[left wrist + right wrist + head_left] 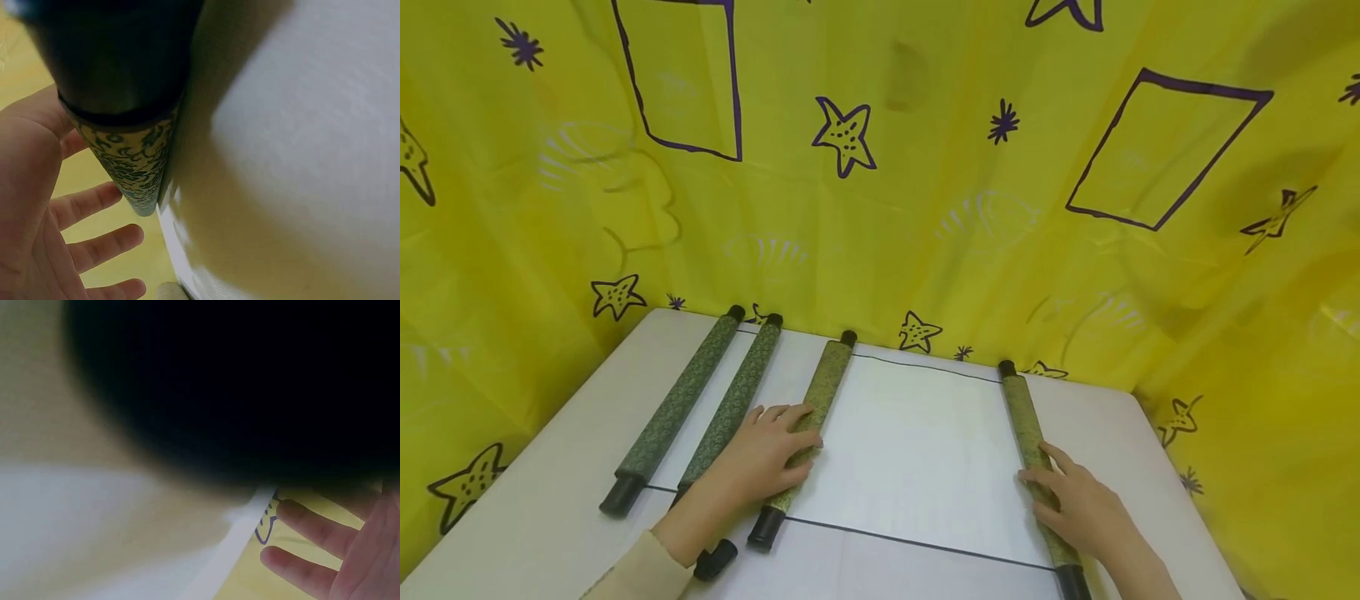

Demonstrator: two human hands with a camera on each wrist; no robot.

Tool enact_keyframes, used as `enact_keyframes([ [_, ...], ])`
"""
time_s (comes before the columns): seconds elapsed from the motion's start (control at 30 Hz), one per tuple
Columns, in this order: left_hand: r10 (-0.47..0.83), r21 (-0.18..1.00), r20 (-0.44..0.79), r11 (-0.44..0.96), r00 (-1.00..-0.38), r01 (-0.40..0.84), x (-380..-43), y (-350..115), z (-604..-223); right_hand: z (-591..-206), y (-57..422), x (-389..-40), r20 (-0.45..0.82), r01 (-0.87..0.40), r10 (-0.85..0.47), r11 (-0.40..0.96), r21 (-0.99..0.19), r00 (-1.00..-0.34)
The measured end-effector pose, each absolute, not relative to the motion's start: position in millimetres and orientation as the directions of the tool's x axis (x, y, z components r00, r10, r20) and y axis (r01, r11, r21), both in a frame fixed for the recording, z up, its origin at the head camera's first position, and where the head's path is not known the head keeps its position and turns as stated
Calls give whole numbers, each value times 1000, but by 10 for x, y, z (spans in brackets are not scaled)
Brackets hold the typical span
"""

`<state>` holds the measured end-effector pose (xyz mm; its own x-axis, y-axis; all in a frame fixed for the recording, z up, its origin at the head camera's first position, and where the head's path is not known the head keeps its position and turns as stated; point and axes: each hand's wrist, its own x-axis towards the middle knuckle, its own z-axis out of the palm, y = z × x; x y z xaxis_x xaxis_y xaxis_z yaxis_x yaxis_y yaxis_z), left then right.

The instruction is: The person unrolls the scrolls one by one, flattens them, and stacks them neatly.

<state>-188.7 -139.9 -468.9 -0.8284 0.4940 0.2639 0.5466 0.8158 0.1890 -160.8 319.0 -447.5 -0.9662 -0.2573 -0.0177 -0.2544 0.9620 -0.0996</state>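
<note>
A scroll with yellow-green patterned rolls lies partly unrolled, its white sheet (925, 450) stretched between them. My left hand (769, 454) rests on its left roll (827, 375), fingers spread across the patterned backing. In the left wrist view, the roll's dark end knob (112, 62) looms close, with extended fingers (106, 247) beside it. My right hand (1086, 504) lies over the right roll (1022, 408), fingertips on its top. Extended fingers (306, 572) also show in the right wrist view, where a dark blurred shape hides much of the scene.
A second scroll with dark green rolls (681, 400) lies to the left, a narrow white strip between its two rolls; my left forearm crosses over one of them. The white table (576, 442) meets a yellow curtain (880, 225) with drawn stars at its back edge.
</note>
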Motion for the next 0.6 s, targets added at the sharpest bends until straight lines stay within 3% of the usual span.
enact_keyframes([
  [0.6,465,145,315,838,-827,526,-1891,-1490,-4741,-4509,3305,-1574,-11,-217,-220,970,-111,-975],
])
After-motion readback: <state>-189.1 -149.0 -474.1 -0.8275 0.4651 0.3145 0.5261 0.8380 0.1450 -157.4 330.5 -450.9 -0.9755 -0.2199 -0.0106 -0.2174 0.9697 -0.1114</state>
